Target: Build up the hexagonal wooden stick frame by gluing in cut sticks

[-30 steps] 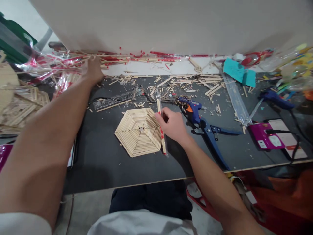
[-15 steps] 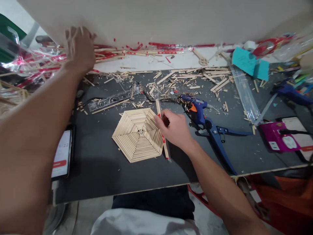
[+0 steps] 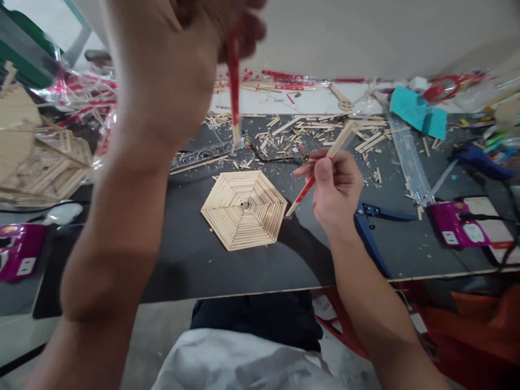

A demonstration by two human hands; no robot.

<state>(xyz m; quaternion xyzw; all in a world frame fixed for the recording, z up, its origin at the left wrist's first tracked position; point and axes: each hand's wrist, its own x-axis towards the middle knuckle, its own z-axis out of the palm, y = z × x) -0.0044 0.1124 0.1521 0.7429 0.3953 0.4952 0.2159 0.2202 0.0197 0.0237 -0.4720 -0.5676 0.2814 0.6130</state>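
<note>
My left hand (image 3: 179, 76) is raised high, close to the camera, with its fingers closed round a pair of chopsticks (image 3: 234, 92) in a clear and red wrapper. That pair hangs nearly upright, its lower end over the back of the table. My right hand (image 3: 337, 189) pinches a second wrapped pair of chopsticks (image 3: 307, 187) between thumb and fingers. This pair is tilted, its low end near the right corner of a hexagonal panel (image 3: 231, 227) made of thin wooden sticks. The panel lies flat on the dark table.
A blue cutter (image 3: 371, 238) lies right of my right hand. Cut stick pieces (image 3: 292, 127) litter the back of the table. Farther right are a bag of glue sticks (image 3: 410, 157), a blue glue gun (image 3: 481, 162) and a magenta power socket (image 3: 459, 222). Wooden stick pieces (image 3: 49, 168) stand left.
My left hand has come up and back from the pile of wrapped chopsticks with a pair in it. My right hand has lifted and tilted its pair, moving right, away from the panel.
</note>
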